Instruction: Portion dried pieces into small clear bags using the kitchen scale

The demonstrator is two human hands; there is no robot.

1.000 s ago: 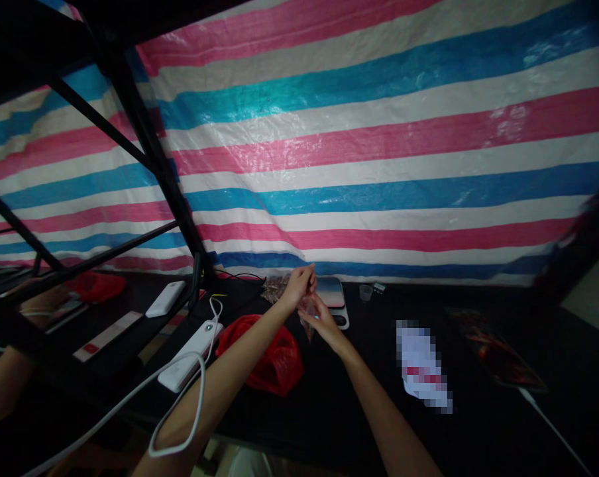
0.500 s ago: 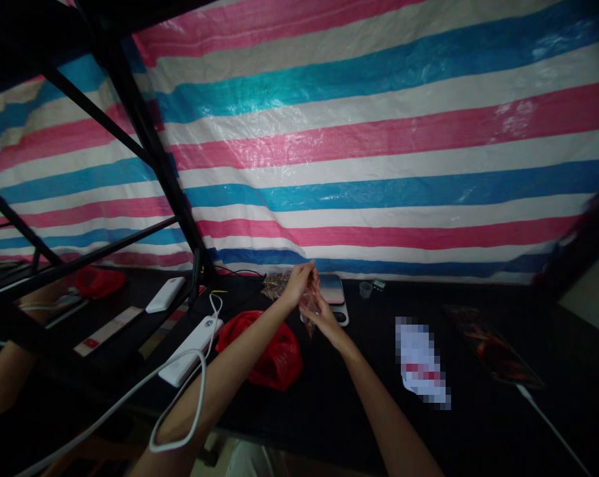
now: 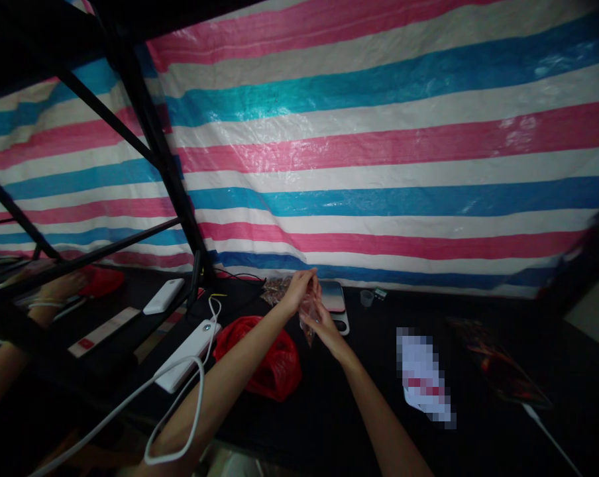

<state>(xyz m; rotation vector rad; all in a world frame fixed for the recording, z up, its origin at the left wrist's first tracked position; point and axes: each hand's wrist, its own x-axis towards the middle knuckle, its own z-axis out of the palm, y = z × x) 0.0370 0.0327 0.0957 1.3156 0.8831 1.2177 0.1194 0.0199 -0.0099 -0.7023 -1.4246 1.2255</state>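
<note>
My left hand and my right hand meet above the black table, both pinching a small clear plastic bag that hangs between them with something brownish inside. The left fingers hold its top; the right hand grips it from below and the side. Just behind the hands lies a small digital scale, and to their left a heap of brown bits in clear plastic.
A red plastic bag lies under my left forearm. A white power strip with a looping white cable sits at left. A small clear cup, a white packet and a dark printed pouch lie at right. Another person's arm is at far left.
My hands stay together on the small bag, with only small finger shifts. The view has tilted slightly. The other person's hand at far left has risen toward the red bag there.
</note>
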